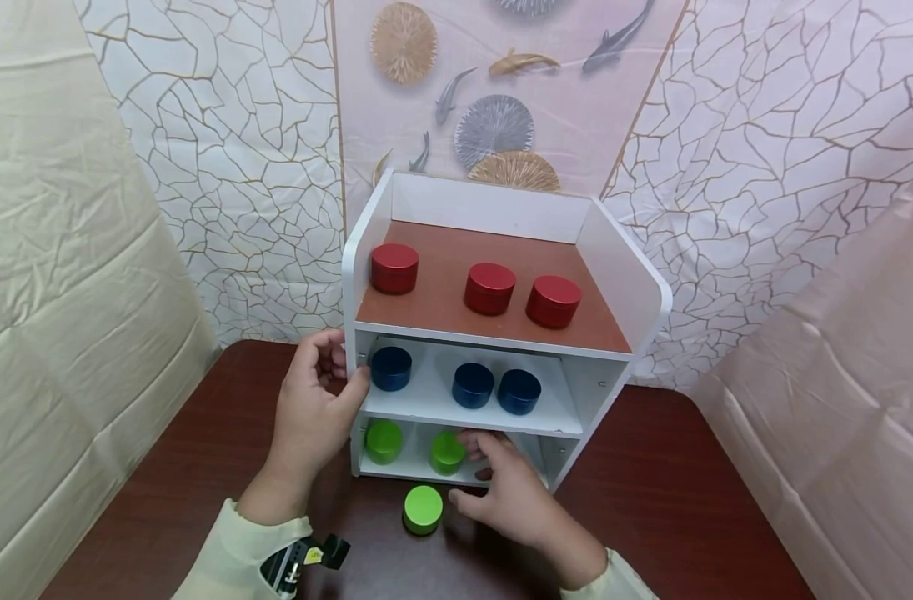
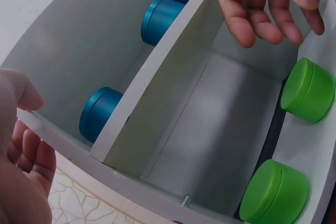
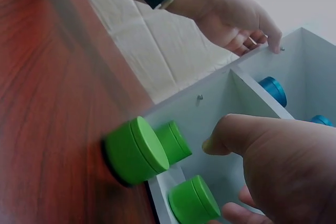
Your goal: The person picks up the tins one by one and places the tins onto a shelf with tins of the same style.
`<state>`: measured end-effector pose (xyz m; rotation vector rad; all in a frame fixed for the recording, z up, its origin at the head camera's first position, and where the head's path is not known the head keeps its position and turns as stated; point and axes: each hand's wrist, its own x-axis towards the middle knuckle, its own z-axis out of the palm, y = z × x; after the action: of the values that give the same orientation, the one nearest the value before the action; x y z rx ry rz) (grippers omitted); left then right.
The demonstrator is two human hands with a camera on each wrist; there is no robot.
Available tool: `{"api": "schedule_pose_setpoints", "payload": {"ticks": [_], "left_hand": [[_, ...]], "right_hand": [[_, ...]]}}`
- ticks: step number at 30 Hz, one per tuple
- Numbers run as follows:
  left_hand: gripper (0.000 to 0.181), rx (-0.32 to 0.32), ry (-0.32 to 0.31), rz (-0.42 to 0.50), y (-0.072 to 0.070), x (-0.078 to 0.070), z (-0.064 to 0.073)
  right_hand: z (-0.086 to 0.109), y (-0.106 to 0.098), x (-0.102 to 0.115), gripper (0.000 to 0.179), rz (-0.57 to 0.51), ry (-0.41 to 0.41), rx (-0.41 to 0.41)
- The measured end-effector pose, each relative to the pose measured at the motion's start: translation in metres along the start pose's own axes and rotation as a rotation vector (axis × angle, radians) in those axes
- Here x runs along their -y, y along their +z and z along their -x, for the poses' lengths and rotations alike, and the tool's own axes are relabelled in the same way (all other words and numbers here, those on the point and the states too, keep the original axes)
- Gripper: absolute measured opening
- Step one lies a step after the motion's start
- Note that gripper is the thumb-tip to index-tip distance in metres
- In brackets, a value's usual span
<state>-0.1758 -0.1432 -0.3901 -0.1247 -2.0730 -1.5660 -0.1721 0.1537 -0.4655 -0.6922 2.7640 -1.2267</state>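
Observation:
A small white shelf unit [image 1: 471, 425] stands on the table. My left hand [image 1: 313, 408] grips its left side panel, the thumb on the inner side and the fingers outside. My right hand [image 1: 512, 492] is in front of the bottom shelf, its thumb and fingers spread, with nothing held. Beside its fingertips stands a green round tin [image 1: 447, 452]. A second green tin [image 1: 384, 442] is at the left end of that shelf. A third green tin [image 1: 423, 510] stands on the table before the unit, left of my right thumb; the right wrist view shows this tin [image 3: 136, 150] large.
Three red tins [image 1: 489, 288] stand on the brown top. Three blue tins [image 1: 473, 385] are on the middle shelf, one apart at the left. Beneath the unit is a dark red-brown table [image 1: 666, 500]. Patterned cloth [image 1: 253, 167] hangs behind, with pale cloth at both sides.

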Motion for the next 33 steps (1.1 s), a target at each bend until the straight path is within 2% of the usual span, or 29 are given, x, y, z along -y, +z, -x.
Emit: {"api": "schedule_pose_setpoints", "payload": {"ticks": [8,20,33], "left_hand": [[0.048,0.003,-0.004,0.000,0.000,0.000,0.000],[0.048,0.003,0.000,0.005,-0.001,0.000,0.000],[0.049,0.001,0.003,0.003,-0.001,0.000,0.000]], "right_hand": [[0.008,0.008,0.001,0.068,-0.006,-0.064,0.038],[0.011,0.015,0.004,0.072,-0.060,-0.045,0.112],[0.014,0.025,0.004,0.071,-0.063,-0.074,0.095]]}}
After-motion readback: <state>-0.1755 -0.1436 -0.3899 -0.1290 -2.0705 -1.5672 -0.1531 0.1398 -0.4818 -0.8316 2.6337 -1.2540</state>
